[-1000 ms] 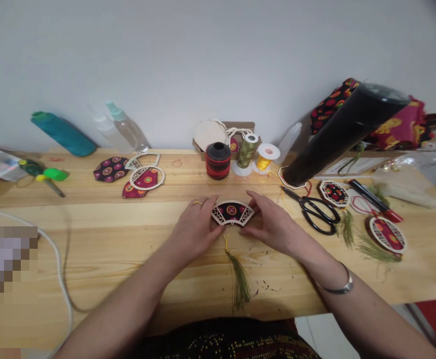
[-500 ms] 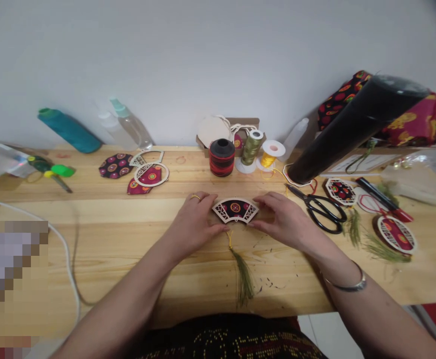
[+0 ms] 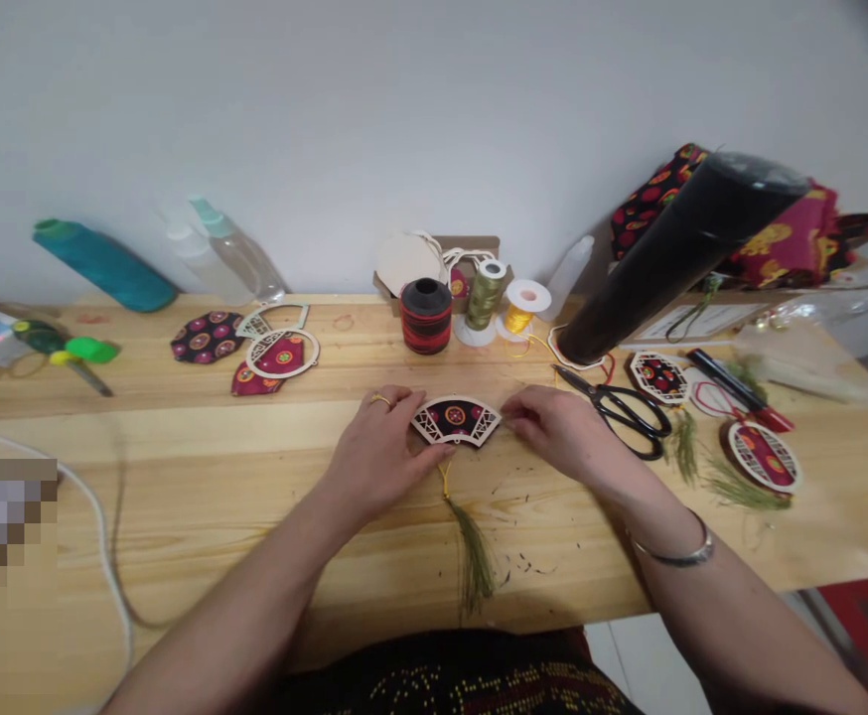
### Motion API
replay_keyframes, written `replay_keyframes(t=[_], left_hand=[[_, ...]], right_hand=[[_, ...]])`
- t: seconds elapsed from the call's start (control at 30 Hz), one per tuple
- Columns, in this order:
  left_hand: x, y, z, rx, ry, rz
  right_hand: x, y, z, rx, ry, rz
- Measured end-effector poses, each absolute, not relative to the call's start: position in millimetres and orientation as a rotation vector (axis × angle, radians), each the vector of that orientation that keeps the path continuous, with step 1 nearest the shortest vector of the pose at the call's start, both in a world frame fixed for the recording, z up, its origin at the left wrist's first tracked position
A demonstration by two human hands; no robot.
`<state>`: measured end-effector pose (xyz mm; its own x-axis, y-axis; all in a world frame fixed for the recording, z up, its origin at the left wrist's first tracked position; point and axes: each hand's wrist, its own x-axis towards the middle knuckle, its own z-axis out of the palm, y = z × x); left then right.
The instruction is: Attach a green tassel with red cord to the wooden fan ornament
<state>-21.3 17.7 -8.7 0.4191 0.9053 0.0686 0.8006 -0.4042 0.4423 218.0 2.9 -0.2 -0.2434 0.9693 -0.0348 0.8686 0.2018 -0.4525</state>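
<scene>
A fan-shaped ornament with a pale lattice frame and dark patterned fabric lies on the wooden table in front of me. My left hand, a ring on one finger, grips its left end between thumb and fingers. Just off its right end is my right hand, fingers curled and pressed together; whether anything small is between them is hidden. From the ornament's lower edge a yellow cord leads to a green tassel lying on the wood. Small dark scraps are scattered beside the tassel.
Black scissors lie right of my right hand, near an octagonal ornament and an oval one. Thread spools stand behind the hands. A black roll leans at the right. Round frames lie left.
My right hand has let go of the ornament's right end and its fingers have closed up. My left hand keeps its hold. The whole view has shifted slightly.
</scene>
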Motion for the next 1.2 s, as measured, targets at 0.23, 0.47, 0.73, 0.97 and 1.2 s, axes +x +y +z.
replay_keyframes(t=[0.23,0.47,0.73,0.97,1.2], left_hand=[[-20,18,-8,2.370,1.451,0.401],[-20,17,-11,2.396,1.428,0.438],[-18,16,-9,2.390,1.453,0.416],[-16,15,-10,2.370,1.478,0.393],[-16,15,-10,2.374,1.475,0.392]], right_hand=[[216,4,-2,-1.715,-2.224,0.574],[214,5,-2,-1.700,-2.236,0.600],[215,5,-4,-1.708,-2.242,0.589],[213,2,-1,-1.583,-2.116,0.560],[202,0,-6,-1.356,-2.162,0.404]])
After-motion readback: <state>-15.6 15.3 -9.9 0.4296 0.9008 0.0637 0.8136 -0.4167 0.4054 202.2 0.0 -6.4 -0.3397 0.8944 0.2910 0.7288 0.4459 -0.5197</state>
